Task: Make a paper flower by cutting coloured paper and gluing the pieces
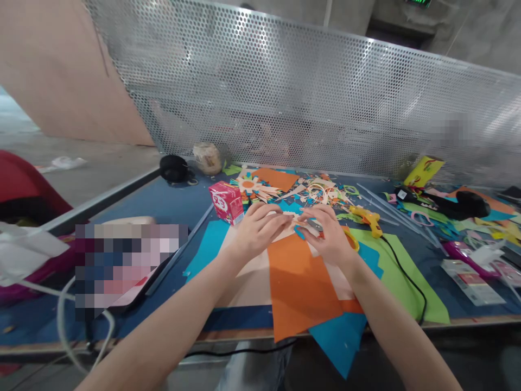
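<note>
Left hand (260, 227) pinches one beige scrap (287, 217); right hand (328, 234) clenches one blue-handled tool (300, 232) — over one orange sheet (299, 285). One pink carton (226, 202) at ten o'clock, one glue gun (366, 218) at two.

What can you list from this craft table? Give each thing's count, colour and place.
perforated screen: one, silver, behind the table
table: one, dark blue top, under everything
paper scraps: many, mixed colours, heaped at back middle
carton: one, pink-red, left of the hands
orange sheet: one, orange, under the hands, overhanging the front edge
green sheet: one, green, right of the orange sheet
glue gun: one, yellow, right of the hands, black cable trailing
left hand: one, bare, fingers pinching a pale paper piece
right hand: one, bare, closed on a blue-handled tool
</note>
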### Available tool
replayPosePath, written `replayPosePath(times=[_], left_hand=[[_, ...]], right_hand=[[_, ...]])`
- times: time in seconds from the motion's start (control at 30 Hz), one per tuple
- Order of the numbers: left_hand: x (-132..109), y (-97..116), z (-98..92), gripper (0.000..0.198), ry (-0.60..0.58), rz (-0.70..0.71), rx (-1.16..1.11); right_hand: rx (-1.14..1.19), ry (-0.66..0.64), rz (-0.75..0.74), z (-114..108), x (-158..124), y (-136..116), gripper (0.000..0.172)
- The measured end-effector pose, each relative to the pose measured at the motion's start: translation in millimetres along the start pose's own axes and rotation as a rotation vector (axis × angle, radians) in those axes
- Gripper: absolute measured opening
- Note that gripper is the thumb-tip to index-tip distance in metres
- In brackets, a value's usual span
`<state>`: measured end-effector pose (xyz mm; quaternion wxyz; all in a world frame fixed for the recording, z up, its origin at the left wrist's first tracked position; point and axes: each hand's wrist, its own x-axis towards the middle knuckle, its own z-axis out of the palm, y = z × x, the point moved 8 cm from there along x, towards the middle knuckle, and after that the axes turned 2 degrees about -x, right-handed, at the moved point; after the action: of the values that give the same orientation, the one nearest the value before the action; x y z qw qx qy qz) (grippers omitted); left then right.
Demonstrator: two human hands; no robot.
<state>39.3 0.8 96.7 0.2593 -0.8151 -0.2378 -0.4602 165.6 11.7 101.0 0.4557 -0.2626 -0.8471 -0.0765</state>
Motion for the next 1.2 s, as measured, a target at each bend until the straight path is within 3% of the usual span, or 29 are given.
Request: replayPosePath(times=[0.43, 0.8, 0.87, 0.97, 1.07, 1.2], left_hand=[[-1, -1, 9.6, 0.014, -0.087, -0.096, -0.121], [-4, -10, 23.7, 0.011, -0.118, -0.187, -0.306], [-6, -16, 26.4, 0.010, -0.118, -0.298, -0.380], [-15, -32, 34.3, 0.012, -0.127, -0.604, -0.493], [-29, -43, 49.8, 0.018, -0.203, -0.887, -0.629], [-44, -43, 71.4, 0.027, -0.268, -1.091, -0.873]], right_hand=[[0.007, -0.016, -0.013, 2, -2, 1, 0.038], [0.058, -0.105, 0.145, 8, -1, 9, 0.035], [0.071, -0.102, 0.196, 8, 0, 13, 0.040], [0.111, -0.055, 0.283, 5, 0, 21, 0.047], [0.171, 0.045, 0.376, 1, -3, 34, 0.044], [0.325, 0.028, 0.544, 11, -9, 52, 0.037]])
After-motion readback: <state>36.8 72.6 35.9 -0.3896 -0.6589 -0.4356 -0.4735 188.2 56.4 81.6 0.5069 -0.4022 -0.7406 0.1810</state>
